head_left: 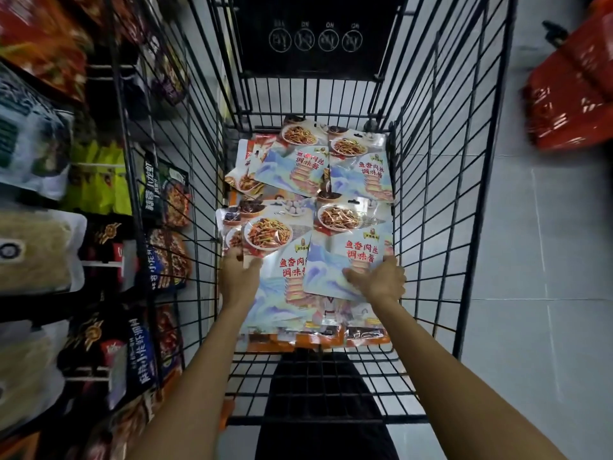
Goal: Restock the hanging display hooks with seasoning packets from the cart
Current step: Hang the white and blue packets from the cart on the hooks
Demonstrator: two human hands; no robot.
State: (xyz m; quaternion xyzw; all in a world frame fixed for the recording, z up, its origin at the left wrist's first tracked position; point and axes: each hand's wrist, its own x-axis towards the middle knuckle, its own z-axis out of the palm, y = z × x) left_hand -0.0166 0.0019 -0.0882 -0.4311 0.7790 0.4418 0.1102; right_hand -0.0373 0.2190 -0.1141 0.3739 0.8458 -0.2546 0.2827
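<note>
The hanging display (166,200) stands left of the cart (308,64), whose floor carries the stock. My left hand (237,280) pinches the left edge of the left packet (282,303), thumb on top. The right packet (348,247) overlaps it. My right hand (381,280) grips its near right corner, fingers curled round the edge. Both packets lie flat, long axis near to far, hang-hole end far. The left hand is nearer the hooks, so I judge its packet should go first.

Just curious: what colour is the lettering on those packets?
Red, on the packets; head view shows it.
</note>
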